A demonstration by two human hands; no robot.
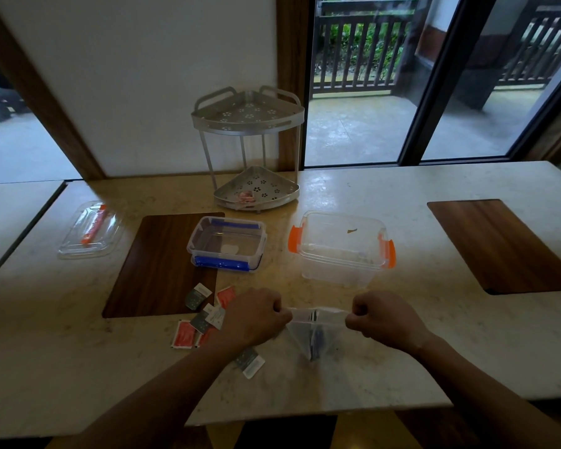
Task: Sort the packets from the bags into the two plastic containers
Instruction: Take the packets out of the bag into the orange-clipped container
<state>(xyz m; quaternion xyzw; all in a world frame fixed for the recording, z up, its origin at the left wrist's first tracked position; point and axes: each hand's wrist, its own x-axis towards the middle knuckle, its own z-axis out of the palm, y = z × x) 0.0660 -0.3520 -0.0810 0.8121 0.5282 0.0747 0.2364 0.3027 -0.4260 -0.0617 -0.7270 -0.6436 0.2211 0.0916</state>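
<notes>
Both grips clamp the clear bag (316,332) at lower centre of the frame: left hand (256,315) and right hand (382,315) pinch its mouth, stretched left-right, directly below the orange-latched container (340,247)

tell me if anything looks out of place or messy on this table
Red and grey packets lie scattered loose on the table beside the left hand, none yet in a container. The orange-clipped container has a small brown scrap inside. Something pinkish sits on the rack's lower shelf.
</notes>
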